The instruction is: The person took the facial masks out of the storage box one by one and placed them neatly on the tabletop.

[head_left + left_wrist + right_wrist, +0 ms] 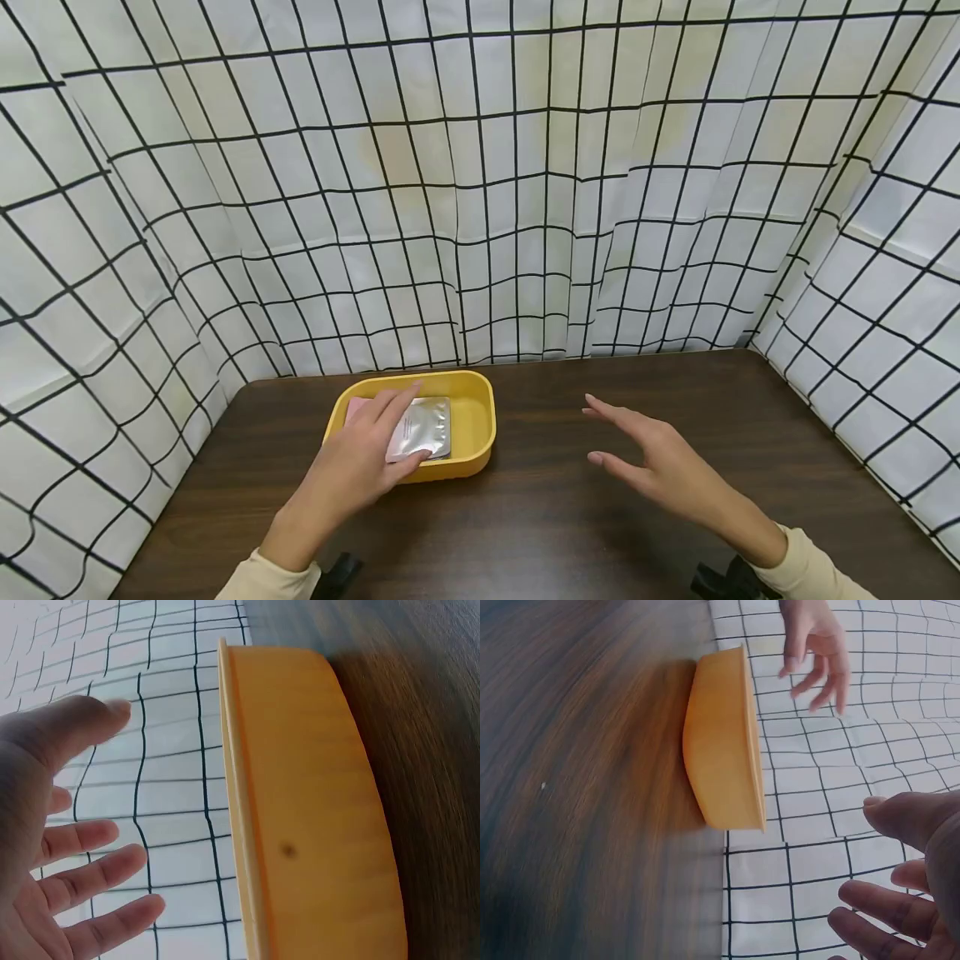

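Observation:
A yellow plastic tub [476, 417] stands on the dark wooden table, left of the middle. Inside it lie a silver foil packet [429, 427] and something pink [356, 407], partly covered by my left hand [367, 442]. That hand hovers over the tub with fingers spread and grips nothing; in the left wrist view its fingers [105, 870] are apart from the tub's wall [315, 802]. My right hand [663, 462] is held above the table to the right of the tub, fingers loosely extended and nothing in them. From the right wrist view the tub's contents are hidden behind its side.
The dark wooden table [555, 517] spreads under both hands. White curtains with a black grid [510, 200] close off the back and both sides. A dark wrist strap [337, 575] shows at the left sleeve, another [723, 579] at the right.

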Action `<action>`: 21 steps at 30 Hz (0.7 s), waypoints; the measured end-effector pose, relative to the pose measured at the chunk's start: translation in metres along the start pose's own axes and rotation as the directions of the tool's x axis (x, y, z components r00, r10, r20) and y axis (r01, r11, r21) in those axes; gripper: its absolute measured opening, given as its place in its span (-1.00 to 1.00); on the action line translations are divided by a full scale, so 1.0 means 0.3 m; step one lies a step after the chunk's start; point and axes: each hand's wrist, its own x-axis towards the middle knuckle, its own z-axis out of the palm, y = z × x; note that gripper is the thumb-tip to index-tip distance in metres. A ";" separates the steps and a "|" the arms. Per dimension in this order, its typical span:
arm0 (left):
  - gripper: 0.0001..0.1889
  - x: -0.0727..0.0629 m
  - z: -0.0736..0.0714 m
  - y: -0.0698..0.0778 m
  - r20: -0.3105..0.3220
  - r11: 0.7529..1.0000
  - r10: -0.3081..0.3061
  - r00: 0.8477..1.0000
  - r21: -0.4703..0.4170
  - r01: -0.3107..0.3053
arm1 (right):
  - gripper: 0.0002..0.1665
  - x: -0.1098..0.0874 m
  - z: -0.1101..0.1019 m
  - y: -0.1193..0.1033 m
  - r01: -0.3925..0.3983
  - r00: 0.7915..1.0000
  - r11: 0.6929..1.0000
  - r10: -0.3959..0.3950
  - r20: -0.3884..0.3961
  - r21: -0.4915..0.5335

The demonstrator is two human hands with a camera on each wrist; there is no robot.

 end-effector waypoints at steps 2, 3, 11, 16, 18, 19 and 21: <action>-0.08 -0.008 -0.007 -0.012 0.011 0.999 -0.039 0.999 0.002 0.039 | -0.16 0.005 -0.001 0.004 -0.004 1.000 0.999 0.004 -0.003 0.055; -0.09 -0.012 -0.010 -0.020 0.021 0.998 -0.062 0.998 -0.008 0.063 | -0.18 0.006 -0.001 0.005 -0.012 1.000 0.997 0.012 -0.001 0.078; -0.15 -0.050 -0.034 -0.095 0.093 0.969 -0.222 0.971 -0.093 0.230 | -0.31 0.022 0.002 0.010 -0.124 0.992 0.972 0.122 0.021 0.201; -0.17 -0.072 -0.056 -0.147 0.125 0.941 -0.310 0.943 -0.101 0.322 | -0.34 0.033 0.001 0.007 -0.151 0.989 0.964 0.147 0.034 0.220; -0.19 -0.079 -0.065 -0.164 0.149 0.922 -0.353 0.924 -0.114 0.370 | -0.34 0.036 0.000 0.007 -0.172 0.985 0.956 0.165 0.049 0.238; -0.20 -0.082 -0.069 -0.172 0.161 0.911 -0.375 0.913 -0.120 0.395 | -0.34 0.038 0.000 0.007 -0.184 0.983 0.950 0.174 0.059 0.252; -0.22 -0.090 -0.075 -0.188 0.177 0.888 -0.414 0.893 -0.139 0.439 | -0.34 0.043 0.000 0.010 -0.211 0.977 0.932 0.193 0.087 0.296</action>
